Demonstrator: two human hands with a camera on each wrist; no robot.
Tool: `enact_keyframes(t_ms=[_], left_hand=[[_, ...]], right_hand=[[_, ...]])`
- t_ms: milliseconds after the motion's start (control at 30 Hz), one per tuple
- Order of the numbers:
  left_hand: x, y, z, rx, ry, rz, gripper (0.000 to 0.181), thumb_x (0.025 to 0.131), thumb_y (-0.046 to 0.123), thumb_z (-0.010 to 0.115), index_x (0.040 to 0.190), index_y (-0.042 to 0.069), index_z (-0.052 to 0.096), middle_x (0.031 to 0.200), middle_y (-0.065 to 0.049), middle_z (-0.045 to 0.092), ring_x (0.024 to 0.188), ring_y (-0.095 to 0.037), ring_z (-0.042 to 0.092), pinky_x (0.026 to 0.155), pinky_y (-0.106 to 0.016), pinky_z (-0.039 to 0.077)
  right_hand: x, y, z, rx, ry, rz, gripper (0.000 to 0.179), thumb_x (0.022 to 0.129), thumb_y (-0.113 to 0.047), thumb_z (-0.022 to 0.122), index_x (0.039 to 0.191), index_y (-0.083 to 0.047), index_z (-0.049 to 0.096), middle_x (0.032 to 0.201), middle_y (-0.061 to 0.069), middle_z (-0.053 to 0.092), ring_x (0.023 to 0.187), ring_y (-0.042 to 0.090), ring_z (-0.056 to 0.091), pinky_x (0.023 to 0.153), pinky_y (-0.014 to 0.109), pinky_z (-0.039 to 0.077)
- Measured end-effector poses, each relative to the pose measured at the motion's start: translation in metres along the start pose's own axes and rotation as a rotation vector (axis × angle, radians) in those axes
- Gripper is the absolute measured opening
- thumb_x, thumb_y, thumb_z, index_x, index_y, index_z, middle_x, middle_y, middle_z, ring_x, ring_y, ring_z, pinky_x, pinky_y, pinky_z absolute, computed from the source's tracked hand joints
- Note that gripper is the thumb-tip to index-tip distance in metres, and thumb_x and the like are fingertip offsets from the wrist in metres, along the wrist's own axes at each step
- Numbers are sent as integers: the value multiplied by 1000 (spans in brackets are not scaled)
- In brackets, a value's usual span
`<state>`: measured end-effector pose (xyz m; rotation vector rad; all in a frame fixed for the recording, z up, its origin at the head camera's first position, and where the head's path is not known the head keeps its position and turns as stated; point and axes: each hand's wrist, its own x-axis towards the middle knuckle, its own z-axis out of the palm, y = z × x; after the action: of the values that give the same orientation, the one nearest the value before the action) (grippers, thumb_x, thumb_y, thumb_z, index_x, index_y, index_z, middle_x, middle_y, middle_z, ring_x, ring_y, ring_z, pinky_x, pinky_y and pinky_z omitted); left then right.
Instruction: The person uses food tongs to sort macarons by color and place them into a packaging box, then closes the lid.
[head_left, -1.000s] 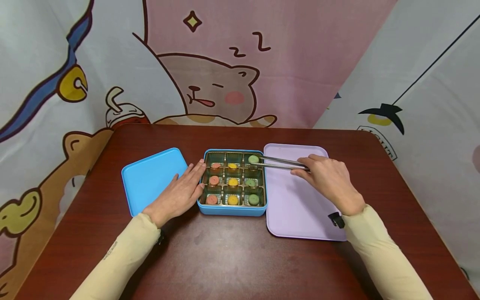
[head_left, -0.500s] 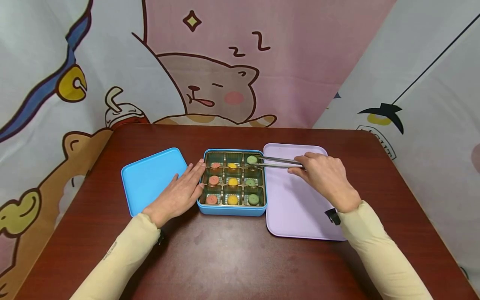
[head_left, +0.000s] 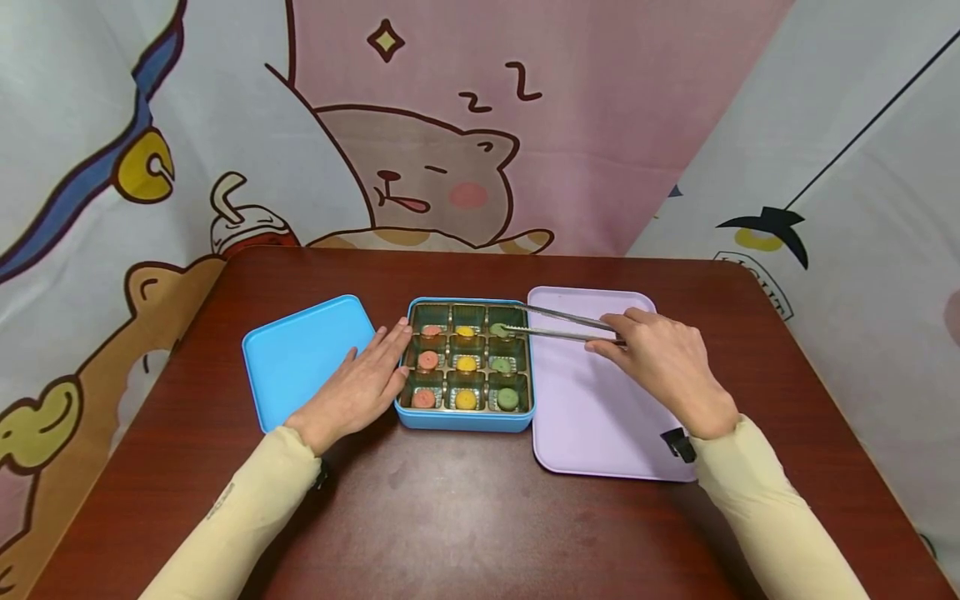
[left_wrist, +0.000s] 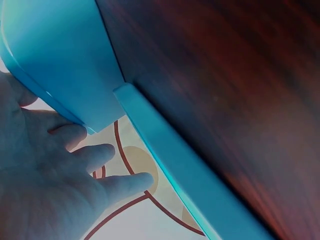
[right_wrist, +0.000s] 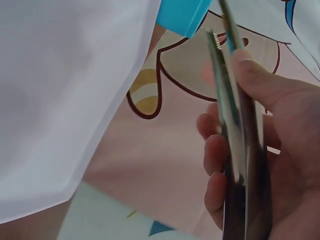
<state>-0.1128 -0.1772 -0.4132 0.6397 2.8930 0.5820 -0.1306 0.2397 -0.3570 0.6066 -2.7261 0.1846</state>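
A blue box (head_left: 465, 422) holds a gold insert (head_left: 486, 340) with several compartments, in columns of small round pink, yellow and green cookie-like pieces. My left hand (head_left: 363, 383) rests against the box's left side, fingers extended; the left wrist view shows the blue wall (left_wrist: 75, 60) beside the fingers. My right hand (head_left: 667, 358) grips metal tongs (head_left: 558, 334) between thumb and fingers. Their tips stand apart over the back right compartment, where a green piece (head_left: 498, 330) sits low, partly hidden by the lower arm. In the right wrist view, the tongs (right_wrist: 257, 165) have serrated tips.
A blue lid (head_left: 303, 358) lies left of the box, partly under my left hand. The lilac tray (head_left: 600, 425) lies directly right of the box, beneath my right hand. All stand on a dark brown table (head_left: 450, 525) before a printed cloth backdrop (head_left: 600, 125).
The tongs' tips have spread apart, and the green piece between them has dropped lower into the back right compartment. My right hand has shifted slightly right. The left hand has stayed put.
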Motion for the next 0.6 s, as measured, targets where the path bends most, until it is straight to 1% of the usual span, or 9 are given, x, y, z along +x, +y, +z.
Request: enact_keyframes(t_ms=[67,200,367,500,600], left_hand=[[0,0,0,-2,-1,-1,63,113,35,36,167,9,19,173,-6,13,158,-36,15,117,-70,21],[1,0,1,-2,-3,-5,63,113,37,34,167,10,18,173,-5,12,158,-35,15,118,-69,21],[1,0,0,6,-4,-8,63,113,37,35,167,10,17,173,-5,12,158,-35,15,118,-70,20],[1,2,0,4,-8,-8,63,113,35,37,167,10,17,173,-6,12,158,-36,15,117,-71,20],[1,2,1,2,-8,-8,63,112,34,38,167,9,18,173,-6,12,158,-36,15,117,-71,21]], right_hand=[[-7,4,0,23,9,22,36,85,-41,84,105,-12,77,77,-2,65,60,20,60,41,38,40],[-23,13,-2,85,15,74,42,85,-39,85,112,-8,76,82,1,67,66,16,59,47,37,45],[-43,24,-4,136,20,125,46,85,-33,86,118,-5,72,86,5,67,70,18,58,53,39,47],[-59,34,-5,163,14,154,56,82,-25,90,126,1,68,94,12,70,73,21,59,58,42,50],[-71,43,-6,178,17,171,57,80,-21,91,127,0,68,97,13,71,74,22,60,59,43,51]])
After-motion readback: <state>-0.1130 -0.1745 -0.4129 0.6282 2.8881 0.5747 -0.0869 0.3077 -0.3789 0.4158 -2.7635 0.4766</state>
